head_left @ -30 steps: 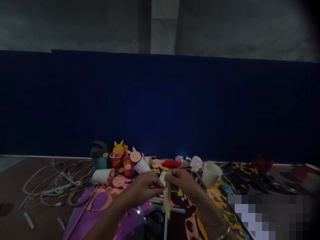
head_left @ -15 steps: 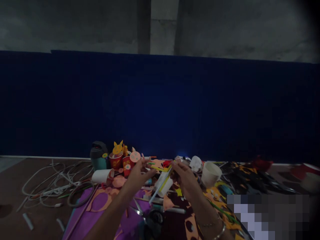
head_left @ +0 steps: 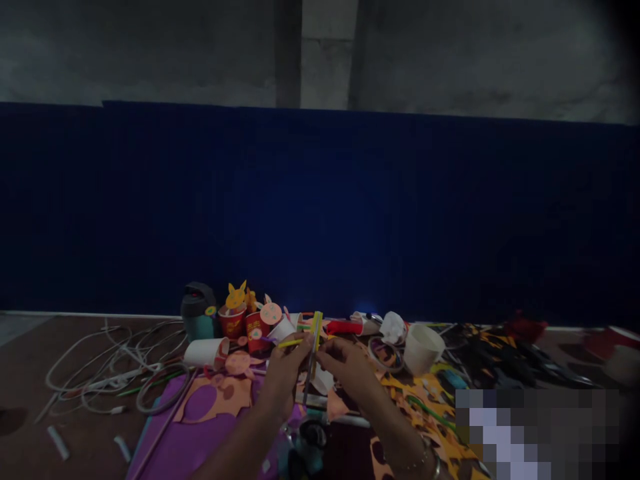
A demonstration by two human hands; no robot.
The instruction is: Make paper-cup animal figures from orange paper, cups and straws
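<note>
My left hand point(head_left: 285, 367) is closed, pinching a thin yellow strip point(head_left: 291, 343) that sticks out to the left of its fingertips. A longer, narrow yellow strip point(head_left: 317, 324) with a pale or dark edge stands slanted between my hands, its top end pointing away from me. My right hand point(head_left: 347, 367) has its thumb and fingers pressed together at this strip's right side. Whether both hands grip it equally I cannot tell. Scissors point(head_left: 313, 433) with dark handles lie below my hands, their blades partly hidden. A white cup point(head_left: 323, 381) lies behind the strip.
Red cups point(head_left: 233, 325) with paper animal faces stand at the back left, near a teal and dark bottle point(head_left: 197, 320). White cables point(head_left: 100, 373) sprawl left. Purple sheet point(head_left: 200, 420) and orange cut scraps point(head_left: 215, 399) cover the front. A white cup point(head_left: 423, 348) stands right.
My hands have come closer together and my left hand has moved slightly nearer. The longer strip has swung from a diagonal to a steeper angle between them. The scissors stay on the table.
</note>
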